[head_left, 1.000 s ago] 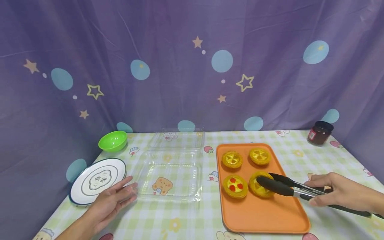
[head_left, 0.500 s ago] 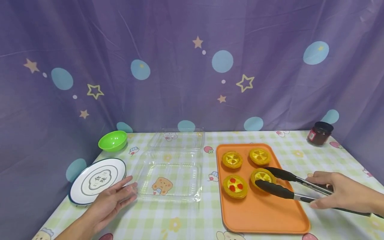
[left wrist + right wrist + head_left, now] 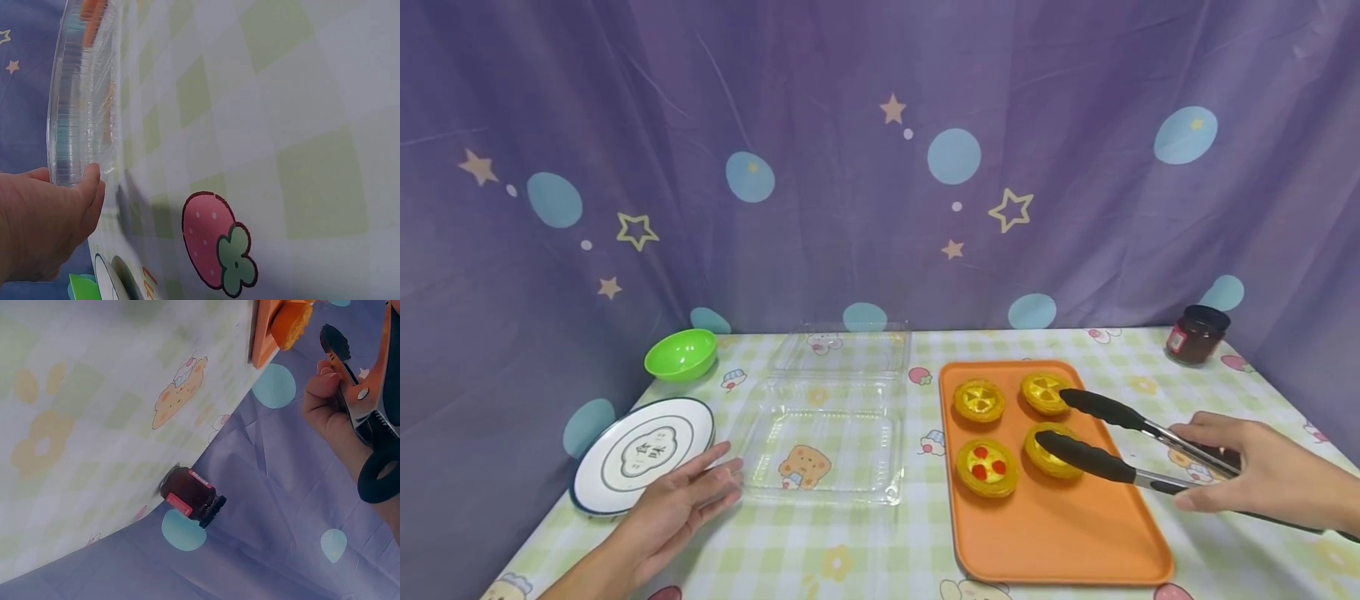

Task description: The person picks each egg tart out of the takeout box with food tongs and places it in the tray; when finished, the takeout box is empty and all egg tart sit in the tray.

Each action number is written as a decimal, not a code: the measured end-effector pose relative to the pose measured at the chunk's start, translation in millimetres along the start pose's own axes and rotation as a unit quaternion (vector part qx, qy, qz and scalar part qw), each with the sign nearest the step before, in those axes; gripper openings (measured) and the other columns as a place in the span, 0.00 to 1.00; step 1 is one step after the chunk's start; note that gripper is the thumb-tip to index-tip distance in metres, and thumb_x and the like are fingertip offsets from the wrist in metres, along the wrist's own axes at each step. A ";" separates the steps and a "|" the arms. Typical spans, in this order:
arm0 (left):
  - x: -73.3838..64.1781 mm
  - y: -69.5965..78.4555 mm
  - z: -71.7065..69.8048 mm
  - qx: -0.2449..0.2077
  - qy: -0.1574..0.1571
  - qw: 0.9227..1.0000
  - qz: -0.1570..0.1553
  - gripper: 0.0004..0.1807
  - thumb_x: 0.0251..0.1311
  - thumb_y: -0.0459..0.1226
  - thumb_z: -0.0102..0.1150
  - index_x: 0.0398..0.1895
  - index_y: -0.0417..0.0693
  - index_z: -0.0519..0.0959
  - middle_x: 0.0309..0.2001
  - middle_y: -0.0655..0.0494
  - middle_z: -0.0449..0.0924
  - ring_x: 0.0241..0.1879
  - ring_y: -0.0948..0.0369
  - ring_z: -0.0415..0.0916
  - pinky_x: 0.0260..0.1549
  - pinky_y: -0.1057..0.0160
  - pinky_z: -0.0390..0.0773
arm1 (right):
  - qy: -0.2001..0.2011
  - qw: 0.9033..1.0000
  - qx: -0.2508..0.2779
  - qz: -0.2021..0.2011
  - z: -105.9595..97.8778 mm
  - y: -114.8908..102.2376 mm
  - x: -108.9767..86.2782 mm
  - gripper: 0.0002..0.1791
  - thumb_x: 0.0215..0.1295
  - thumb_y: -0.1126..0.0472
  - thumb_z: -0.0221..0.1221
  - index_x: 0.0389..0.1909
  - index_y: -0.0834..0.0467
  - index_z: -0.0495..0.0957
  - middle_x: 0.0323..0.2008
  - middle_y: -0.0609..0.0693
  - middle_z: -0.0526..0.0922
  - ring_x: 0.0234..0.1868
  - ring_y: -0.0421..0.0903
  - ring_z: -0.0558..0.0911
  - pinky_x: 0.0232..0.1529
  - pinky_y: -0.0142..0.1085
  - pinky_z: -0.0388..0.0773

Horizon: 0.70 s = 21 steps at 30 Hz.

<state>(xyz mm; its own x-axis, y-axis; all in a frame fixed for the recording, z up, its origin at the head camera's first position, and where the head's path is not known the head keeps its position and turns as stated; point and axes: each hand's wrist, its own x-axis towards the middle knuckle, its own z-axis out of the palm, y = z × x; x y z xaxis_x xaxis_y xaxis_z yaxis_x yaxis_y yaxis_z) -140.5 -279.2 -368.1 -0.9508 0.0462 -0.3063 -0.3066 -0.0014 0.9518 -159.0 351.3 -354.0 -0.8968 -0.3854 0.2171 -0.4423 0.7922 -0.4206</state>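
My right hand (image 3: pixel 1247 462) grips a pair of tongs (image 3: pixel 1093 458) with black tips and metal arms. The tong tips are spread apart over the right side of an orange tray (image 3: pixel 1060 546). One tip overlaps the front right egg tart (image 3: pixel 1049 468); the other is at the edge of the back right tart (image 3: pixel 1041 393). Beside these lie a tart with red pieces (image 3: pixel 987 468) and another yellow-topped tart (image 3: pixel 978 402). Fingers extended, my left hand (image 3: pixel 673 517) touches the left edge of a clear plastic container (image 3: pixel 69 119), whose lid (image 3: pixel 842 350) is folded back.
White plates (image 3: pixel 617 467) with a dark rim are stacked at the left, beside my left hand. A green bowl (image 3: pixel 681 354) stands behind them. At the back right is a dark jar (image 3: pixel 1198 335) with a black lid. A purple curtain (image 3: pixel 850 167) hangs behind the table.
The tongs have opened, releasing the front right tart. Their tips have spread wider, and the far one has moved back toward the back right tart. My left hand stays put.
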 end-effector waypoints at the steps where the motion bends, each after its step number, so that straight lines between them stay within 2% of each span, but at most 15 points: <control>1: 0.1 -0.2 -0.1 0.000 -0.001 1.000 0.000 0.36 0.72 0.36 0.48 0.75 0.37 0.43 0.73 0.32 0.45 0.65 0.55 0.63 0.60 0.60 0.74 | 0.005 1.000 0.000 -0.005 0.0 -1.3 -0.1 0.39 0.43 0.54 0.76 0.56 0.70 0.76 0.39 0.42 0.74 0.28 0.30 0.68 0.24 0.24 0.64; 3: 0.4 -0.7 -0.4 -0.001 -0.002 1.000 0.002 0.36 0.72 0.36 0.48 0.75 0.37 0.43 0.73 0.32 0.45 0.65 0.56 0.64 0.61 0.60 0.74 | 0.016 1.000 -0.003 -0.011 -0.7 -4.7 0.3 0.39 0.42 0.54 0.76 0.55 0.70 0.76 0.37 0.40 0.73 0.27 0.30 0.67 0.22 0.24 0.62; 5: 0.5 -0.9 -0.6 -0.002 -0.002 1.000 0.003 0.36 0.72 0.36 0.48 0.75 0.37 0.43 0.73 0.32 0.45 0.63 0.58 0.66 0.60 0.60 0.74 | 0.037 0.999 -0.001 -0.024 -1.3 -8.5 0.4 0.39 0.40 0.55 0.77 0.54 0.70 0.77 0.30 0.35 0.67 0.24 0.32 0.65 0.21 0.25 0.58; 6: 0.6 -1.1 -0.7 -0.003 -0.001 1.000 0.004 0.36 0.72 0.36 0.48 0.75 0.37 0.43 0.73 0.32 0.46 0.62 0.59 0.67 0.60 0.60 0.74 | 0.042 0.999 -0.003 -0.022 -1.9 -10.0 0.7 0.39 0.40 0.55 0.77 0.54 0.69 0.77 0.30 0.35 0.66 0.25 0.32 0.65 0.21 0.25 0.58; 8: 0.4 -1.4 -0.9 -0.006 0.000 1.000 0.005 0.36 0.72 0.36 0.48 0.75 0.37 0.43 0.73 0.32 0.46 0.60 0.62 0.69 0.60 0.60 0.74 | 0.042 0.999 -0.010 -0.007 -3.4 -12.2 1.8 0.41 0.41 0.53 0.77 0.55 0.69 0.75 0.32 0.37 0.67 0.27 0.33 0.65 0.22 0.25 0.57; 11: 0.3 -1.9 -1.2 -0.007 0.001 1.000 0.006 0.36 0.72 0.36 0.48 0.75 0.37 0.44 0.73 0.33 0.47 0.58 0.63 0.70 0.60 0.60 0.74 | 0.033 0.999 -0.023 0.036 -6.0 -13.7 3.1 0.44 0.43 0.50 0.76 0.59 0.69 0.73 0.42 0.45 0.74 0.34 0.35 0.71 0.25 0.25 0.64; 13: 0.3 -2.3 -1.4 -0.007 0.001 1.000 0.006 0.36 0.72 0.36 0.49 0.75 0.37 0.44 0.73 0.33 0.47 0.58 0.63 0.70 0.60 0.60 0.75 | 0.022 0.997 -0.024 0.063 -7.1 -14.2 3.6 0.47 0.44 0.48 0.75 0.62 0.69 0.70 0.51 0.58 0.75 0.42 0.45 0.77 0.30 0.31 0.75; 14: 0.3 -2.4 -1.4 -0.006 0.001 1.000 0.006 0.36 0.71 0.36 0.49 0.75 0.37 0.44 0.73 0.33 0.47 0.58 0.63 0.70 0.60 0.60 0.74 | 0.019 0.997 -0.024 0.073 -7.3 -14.4 3.9 0.47 0.45 0.47 0.75 0.62 0.69 0.69 0.55 0.64 0.73 0.46 0.53 0.77 0.34 0.38 0.79; 16: 0.4 -2.7 -1.5 -0.006 0.001 1.000 0.006 0.36 0.71 0.36 0.49 0.75 0.37 0.44 0.73 0.33 0.47 0.58 0.64 0.70 0.60 0.60 0.74 | 0.019 0.996 -0.017 0.082 -6.9 -14.9 4.1 0.48 0.45 0.47 0.75 0.63 0.70 0.68 0.59 0.71 0.68 0.50 0.67 0.75 0.37 0.50 0.81; 17: 0.5 -2.8 -1.6 -0.006 0.002 1.000 0.007 0.36 0.71 0.36 0.49 0.75 0.37 0.44 0.73 0.33 0.47 0.58 0.64 0.70 0.60 0.60 0.74 | 0.021 0.996 -0.019 0.085 -6.5 -15.4 4.2 0.49 0.45 0.47 0.75 0.63 0.70 0.68 0.60 0.73 0.66 0.50 0.71 0.74 0.37 0.52 0.80; 18: 0.5 -2.9 -1.6 -0.006 0.002 1.000 0.007 0.36 0.71 0.36 0.49 0.75 0.37 0.44 0.73 0.33 0.47 0.58 0.64 0.71 0.60 0.60 0.75 | 0.026 0.996 -0.020 0.085 -5.6 -15.8 4.4 0.48 0.44 0.47 0.75 0.63 0.70 0.69 0.59 0.71 0.68 0.49 0.67 0.75 0.37 0.51 0.80; 21: 0.5 -2.8 -1.5 -0.007 0.003 1.000 0.007 0.36 0.71 0.35 0.49 0.75 0.37 0.44 0.73 0.33 0.48 0.57 0.65 0.71 0.60 0.60 0.75 | 0.057 0.996 -0.022 0.072 -2.9 -16.7 4.3 0.47 0.41 0.47 0.76 0.60 0.69 0.72 0.51 0.57 0.74 0.40 0.47 0.76 0.31 0.33 0.75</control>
<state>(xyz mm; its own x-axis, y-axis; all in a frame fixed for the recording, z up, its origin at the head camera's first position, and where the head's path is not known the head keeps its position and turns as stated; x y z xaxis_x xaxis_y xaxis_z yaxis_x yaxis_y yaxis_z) -140.1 -280.6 -370.9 -0.9552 0.0392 -0.2934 -0.2942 -0.0154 0.9556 -155.5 337.8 -343.5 -0.9427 -0.2129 0.2568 -0.3066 0.8564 -0.4154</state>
